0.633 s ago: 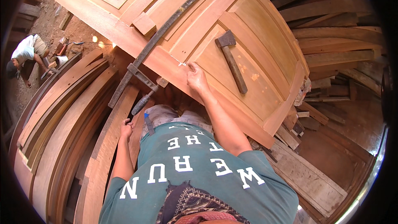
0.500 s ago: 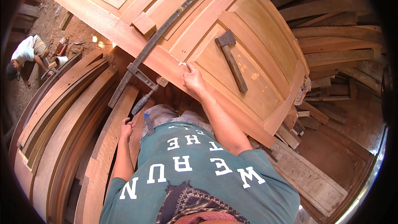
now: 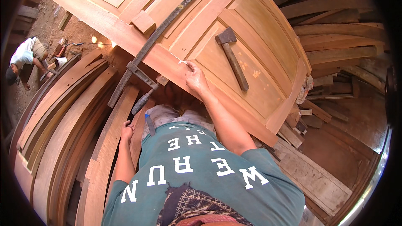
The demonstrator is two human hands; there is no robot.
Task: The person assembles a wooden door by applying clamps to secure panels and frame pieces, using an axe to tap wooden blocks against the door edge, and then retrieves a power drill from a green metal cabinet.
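Note:
My right hand rests on the edge of a panelled wooden door, fingers curled, fingertips at a white smear along a joint; what they hold, if anything, is unclear. A long metal bar clamp crosses the door, its screw handle hanging past the near edge. My left hand, fingers curled, is low at the left, below that handle; I cannot make out whether it holds anything. An axe lies on the door, right of my right hand, and a wood block sits beside the clamp.
Stacked planks fill the left and the right, with offcuts beside the door's right end. At upper left a co-worker bends over the dirt ground near a white bucket. A pale board lies at lower right.
The door, clamp and axe appear slightly higher in the picture. My left hand sits a little lower, apart from the clamp handle it was close to. My right hand stays at the white smear.

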